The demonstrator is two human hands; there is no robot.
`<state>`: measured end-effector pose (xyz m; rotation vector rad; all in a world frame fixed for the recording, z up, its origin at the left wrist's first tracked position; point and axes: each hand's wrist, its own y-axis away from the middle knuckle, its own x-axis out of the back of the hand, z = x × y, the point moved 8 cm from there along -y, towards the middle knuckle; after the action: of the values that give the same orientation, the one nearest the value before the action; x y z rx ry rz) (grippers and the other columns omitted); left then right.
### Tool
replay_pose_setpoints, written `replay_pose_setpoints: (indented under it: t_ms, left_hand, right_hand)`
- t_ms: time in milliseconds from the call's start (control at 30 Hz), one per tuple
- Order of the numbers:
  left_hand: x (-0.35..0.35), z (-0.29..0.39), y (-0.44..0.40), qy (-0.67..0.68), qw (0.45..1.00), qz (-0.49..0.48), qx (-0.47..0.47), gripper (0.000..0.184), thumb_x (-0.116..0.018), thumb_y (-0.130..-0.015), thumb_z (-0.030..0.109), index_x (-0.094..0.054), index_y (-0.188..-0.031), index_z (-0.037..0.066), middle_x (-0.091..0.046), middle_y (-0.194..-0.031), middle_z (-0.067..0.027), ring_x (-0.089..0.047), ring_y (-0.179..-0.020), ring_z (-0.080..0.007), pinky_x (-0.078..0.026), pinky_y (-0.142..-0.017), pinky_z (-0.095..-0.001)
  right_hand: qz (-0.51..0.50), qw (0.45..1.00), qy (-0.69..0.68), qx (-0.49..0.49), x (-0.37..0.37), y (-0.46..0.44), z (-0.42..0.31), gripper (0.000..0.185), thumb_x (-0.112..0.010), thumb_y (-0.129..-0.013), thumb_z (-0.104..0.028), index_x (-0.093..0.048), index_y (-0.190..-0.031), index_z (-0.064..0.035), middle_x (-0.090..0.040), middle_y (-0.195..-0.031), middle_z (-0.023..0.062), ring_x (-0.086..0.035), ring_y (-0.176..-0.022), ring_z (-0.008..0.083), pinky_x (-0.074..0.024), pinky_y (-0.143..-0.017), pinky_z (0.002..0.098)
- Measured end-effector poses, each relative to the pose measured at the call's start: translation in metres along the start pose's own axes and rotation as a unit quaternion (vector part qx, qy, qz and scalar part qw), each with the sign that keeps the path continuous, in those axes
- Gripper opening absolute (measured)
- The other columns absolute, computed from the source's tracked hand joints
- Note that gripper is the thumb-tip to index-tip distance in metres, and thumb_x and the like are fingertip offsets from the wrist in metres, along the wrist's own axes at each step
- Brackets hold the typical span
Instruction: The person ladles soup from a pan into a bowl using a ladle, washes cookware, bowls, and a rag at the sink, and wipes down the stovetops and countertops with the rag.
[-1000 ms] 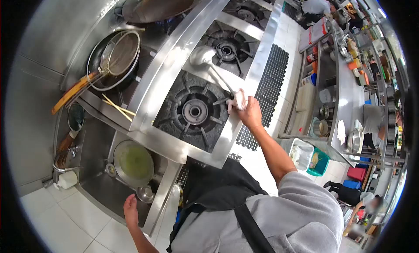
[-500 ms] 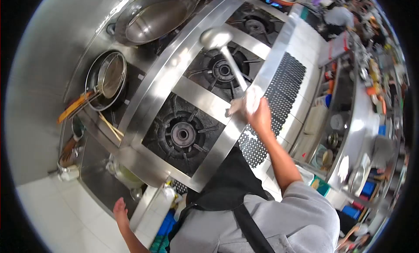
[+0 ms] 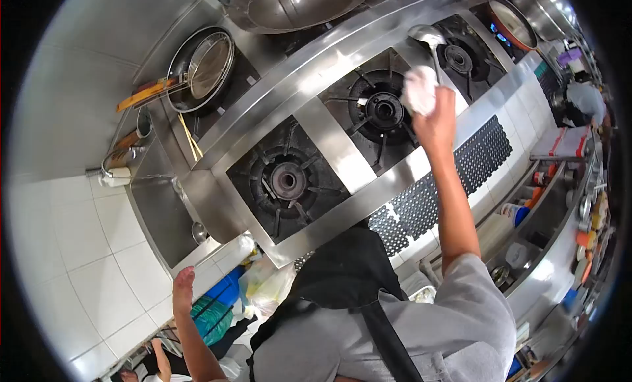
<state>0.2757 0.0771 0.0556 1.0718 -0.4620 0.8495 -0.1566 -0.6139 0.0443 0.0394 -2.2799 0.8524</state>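
My right hand [image 3: 434, 122] is closed around a white cloth [image 3: 420, 90] and the handle of a metal ladle, above the right side of the middle burner [image 3: 384, 110]. The ladle's bowl [image 3: 426, 34] lies over the steel near the far burner [image 3: 458, 58]. My left hand [image 3: 184, 288] hangs at the lower left, beside the sink's edge. It holds nothing that I can see, and its fingers look stretched out. Between my hands is the near burner [image 3: 288, 180], with no pan on it.
A wok [image 3: 289, 6] sits at the back. A strainer [image 3: 210, 67] rests over a pan at the back left, near wooden sticks [image 3: 190, 137]. The sink [image 3: 158, 204] is at the left. A red pan [image 3: 512, 23] stands at the far right. Another person's arm [image 3: 160, 359] shows at the lower left.
My right hand has moved away along the stove with the cloth and ladle, from the near burner's edge to the middle burner. The view has turned, and my left hand stays low at the left.
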Motion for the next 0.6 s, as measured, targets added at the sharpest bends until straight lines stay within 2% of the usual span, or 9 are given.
replay_pose_setpoints:
  t_ms: [100,133,200,233,367,400,467,567,600]
  left_hand:
    - [-0.006,0.000,0.019,0.008,1.000,0.013,0.014,0.038,-0.061,-0.101,0.028,-0.064,-0.129,0.003,-0.068,-0.119,-0.0046,-0.058,-0.105,-0.0133,-0.045,-0.092,-0.0281]
    - [-0.006,-0.008,0.023,0.010,1.000,0.015,-0.015,0.037,-0.060,-0.101,0.026,-0.064,-0.129,0.001,-0.068,-0.123,-0.0090,-0.059,-0.115,-0.0178,-0.044,-0.101,-0.0301]
    - [-0.006,-0.021,0.040,0.002,1.000,0.014,0.006,0.037,-0.059,-0.101,0.025,-0.064,-0.129,0.001,-0.067,-0.125,-0.0105,-0.059,-0.118,-0.0195,-0.043,-0.104,-0.0314]
    - [-0.006,-0.026,0.047,-0.003,1.000,0.012,0.016,0.037,-0.059,-0.102,0.024,-0.064,-0.129,0.001,-0.067,-0.126,-0.0112,-0.059,-0.120,-0.0203,-0.042,-0.105,-0.0321]
    - [-0.001,-0.061,0.079,0.025,0.997,0.044,0.049,0.038,-0.060,-0.101,0.027,-0.064,-0.129,0.001,-0.066,-0.126,-0.0093,-0.059,-0.118,-0.0189,-0.043,-0.102,-0.0291]
    - [-0.005,-0.062,0.089,0.059,0.991,0.042,0.109,0.044,-0.061,-0.100,0.035,-0.062,-0.132,0.005,-0.065,-0.128,-0.0078,-0.058,-0.121,-0.0189,-0.043,-0.100,-0.0321]
    - [-0.006,-0.084,0.090,0.082,0.988,0.036,0.129,0.049,-0.059,-0.099,0.043,-0.060,-0.137,0.011,-0.061,-0.135,-0.0069,-0.054,-0.127,-0.0216,-0.041,-0.101,-0.0405]
    - [-0.004,-0.092,0.081,0.107,0.988,0.035,0.110,0.050,-0.059,-0.099,0.043,-0.060,-0.138,0.012,-0.061,-0.137,-0.0051,-0.054,-0.129,-0.0223,-0.041,-0.102,-0.0433]
    - [0.000,-0.095,0.078,0.120,0.986,0.044,0.103,0.049,-0.059,-0.099,0.043,-0.060,-0.138,0.013,-0.061,-0.138,-0.0045,-0.054,-0.129,-0.0220,-0.041,-0.102,-0.0430]
  right_hand:
    - [-0.069,0.997,0.025,-0.026,-0.088,-0.035,-0.021,0.038,-0.068,-0.076,-0.006,-0.058,-0.113,-0.0037,-0.058,-0.110,0.0218,-0.055,-0.108,0.0443,-0.0486,-0.091,0.0499]
    - [-0.090,0.995,0.026,0.019,-0.137,-0.039,-0.013,0.034,-0.067,-0.080,-0.012,-0.061,-0.113,-0.0039,-0.061,-0.107,0.0215,-0.057,-0.108,0.0425,-0.0486,-0.091,0.0498]
    - [-0.204,0.975,0.002,0.092,-0.226,-0.029,-0.028,0.041,-0.065,-0.085,-0.026,-0.064,-0.122,-0.0079,-0.064,-0.117,0.0210,-0.059,-0.110,0.0405,-0.0459,-0.101,0.0471]
    - [-0.214,0.959,-0.002,0.187,-0.272,-0.004,-0.045,0.039,-0.063,-0.088,-0.030,-0.067,-0.121,-0.0103,-0.065,-0.116,0.0189,-0.058,-0.114,0.0386,-0.0432,-0.105,0.0466]
    - [-0.328,0.921,-0.029,0.210,-0.310,0.032,-0.113,0.029,-0.058,-0.092,-0.030,-0.074,-0.107,-0.0106,-0.066,-0.114,0.0152,-0.056,-0.116,0.0344,-0.0450,-0.102,0.0467]
    - [-0.342,0.915,-0.028,0.211,-0.309,0.040,-0.112,0.028,-0.059,-0.091,-0.029,-0.074,-0.106,-0.0102,-0.066,-0.112,0.0153,-0.057,-0.114,0.0346,-0.0453,-0.100,0.0472]
    - [-0.361,0.906,-0.029,0.219,-0.303,0.047,-0.120,0.025,-0.060,-0.091,-0.027,-0.073,-0.103,-0.0095,-0.066,-0.109,0.0156,-0.058,-0.110,0.0351,-0.0460,-0.098,0.0484]
    - [-0.259,0.941,-0.059,0.209,-0.228,0.102,-0.127,0.023,-0.063,-0.087,-0.021,-0.069,-0.104,-0.0073,-0.066,-0.099,0.0158,-0.061,-0.098,0.0372,-0.0451,-0.092,0.0495]
    - [-0.259,0.948,-0.082,0.165,-0.197,0.128,-0.127,0.024,-0.065,-0.085,-0.019,-0.068,-0.106,-0.0068,-0.065,-0.097,0.0152,-0.060,-0.097,0.0370,-0.0439,-0.091,0.0511]
